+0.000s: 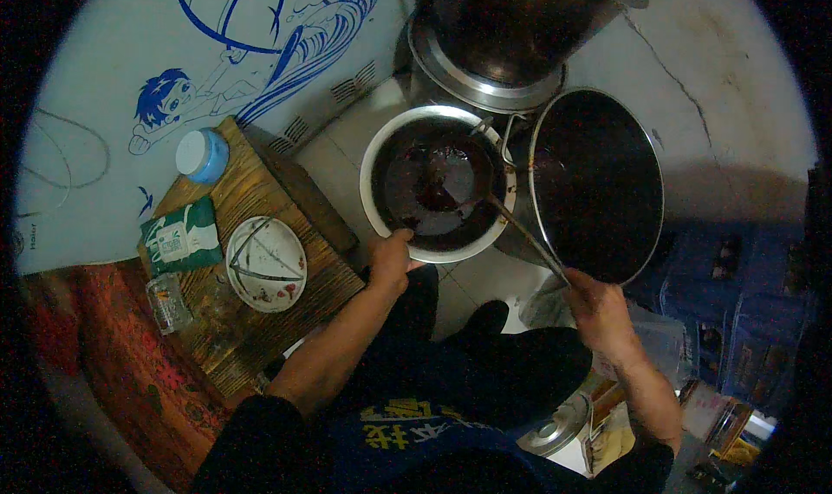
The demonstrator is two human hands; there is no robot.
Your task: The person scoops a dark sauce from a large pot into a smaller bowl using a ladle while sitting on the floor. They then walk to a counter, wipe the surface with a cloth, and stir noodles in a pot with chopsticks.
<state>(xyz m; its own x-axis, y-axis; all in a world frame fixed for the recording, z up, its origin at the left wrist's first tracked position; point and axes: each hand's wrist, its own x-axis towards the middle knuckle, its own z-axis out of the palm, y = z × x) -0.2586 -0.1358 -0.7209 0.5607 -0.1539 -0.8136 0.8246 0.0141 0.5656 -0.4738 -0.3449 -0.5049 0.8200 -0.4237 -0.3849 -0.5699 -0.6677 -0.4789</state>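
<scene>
A light-rimmed round basin (372, 198) holding dark reddish liquid is in front of me. My left hand (391, 260) grips its near rim, thumb on top. In my right hand (598, 305) is a long thin handle (530, 237) of a utensil; its far end dips into the basin, where the liquid hides its shape. A large dark-inside metal pot (658, 149) stands tilted right beside the basin, close to my right hand. Its contents are too dark to make out.
Left is a wooden table (253, 344) with a stained white plate (242, 292) holding thin dark strips, a green packet (205, 234), a blue jar (214, 156) and a clear plastic container (170, 305). Large metal pots (494, 39) stand beyond the basin; a pot lid (556, 426) lies lower right.
</scene>
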